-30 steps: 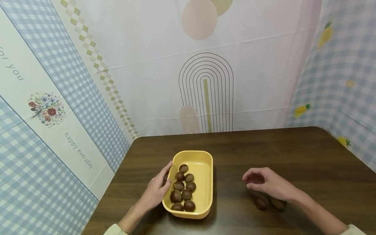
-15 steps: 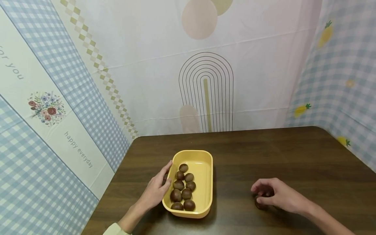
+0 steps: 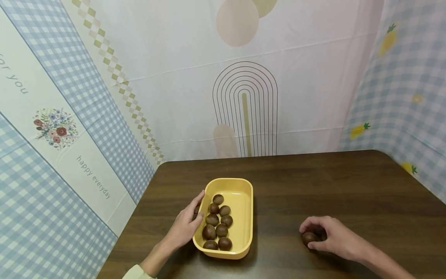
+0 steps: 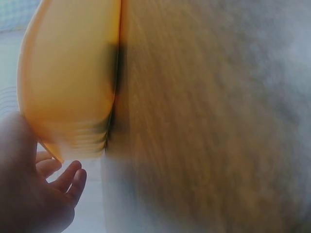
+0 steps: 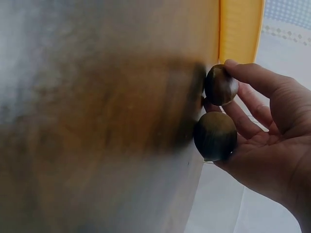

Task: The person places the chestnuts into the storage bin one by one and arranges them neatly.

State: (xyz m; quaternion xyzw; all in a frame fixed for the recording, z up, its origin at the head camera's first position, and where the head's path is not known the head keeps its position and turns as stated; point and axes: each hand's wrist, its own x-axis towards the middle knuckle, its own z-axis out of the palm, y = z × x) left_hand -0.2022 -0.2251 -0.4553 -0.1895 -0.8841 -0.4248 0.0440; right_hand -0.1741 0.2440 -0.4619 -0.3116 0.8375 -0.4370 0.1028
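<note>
My left hand (image 3: 184, 224) holds the left rim of a yellow rectangular container (image 3: 246, 217); in the left wrist view its fingers (image 4: 73, 177) show at the container's end. Inside lie several glossy brown chestnuts (image 3: 209, 232), mostly along the left half. To the right of the container, my right hand (image 3: 334, 237) pinches a chestnut (image 3: 309, 238) low at the tabletop, between thumb and fingers. A second chestnut (image 5: 215, 136), with a paler face, sits beside the pinched one close to the palm in the right wrist view; the hand hides it from the head view.
The dark wood-grain table (image 3: 278, 182) ends at a pale printed cloth (image 3: 306, 97) behind. Blue checked cloths hang on the left (image 3: 104, 162) and right (image 3: 400, 97) sides.
My right hand has come down and slightly right and toward me, from above the two chestnuts to pinching one. The left hand and container have stayed in place.
</note>
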